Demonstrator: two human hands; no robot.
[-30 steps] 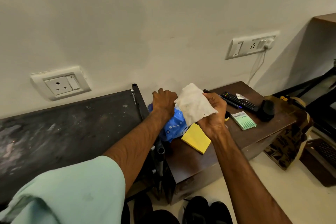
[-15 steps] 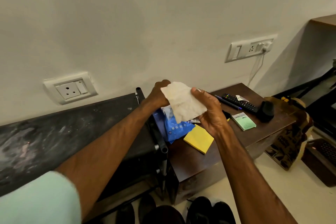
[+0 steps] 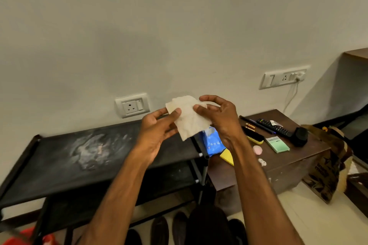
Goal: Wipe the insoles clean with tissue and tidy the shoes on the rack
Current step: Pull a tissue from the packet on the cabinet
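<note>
Off-white tissue (image 3: 189, 117), kinda speckled, is up in the air over the right end of the black rack (image 3: 99, 153). My left hand (image 3: 157, 133) pinches its left edge, my right hand (image 3: 221, 119) pinches the right one. Dark shoes (image 3: 159, 228) sit on the floor below.

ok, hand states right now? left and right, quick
Left hand: holding the tissue, thumb pinching its left side.
Right hand: holding the same tissue, thumb pinching its right edge.

Dusty blk rack (image 3: 59, 161); brown cabinet (image 3: 288, 163) w/ remote (image 3: 274, 127), brush (image 3: 253, 137), green box (image 3: 278, 144), blue pack (image 3: 214, 142); shoes (image 3: 160, 228) on floor (image 3: 298, 215).
</note>
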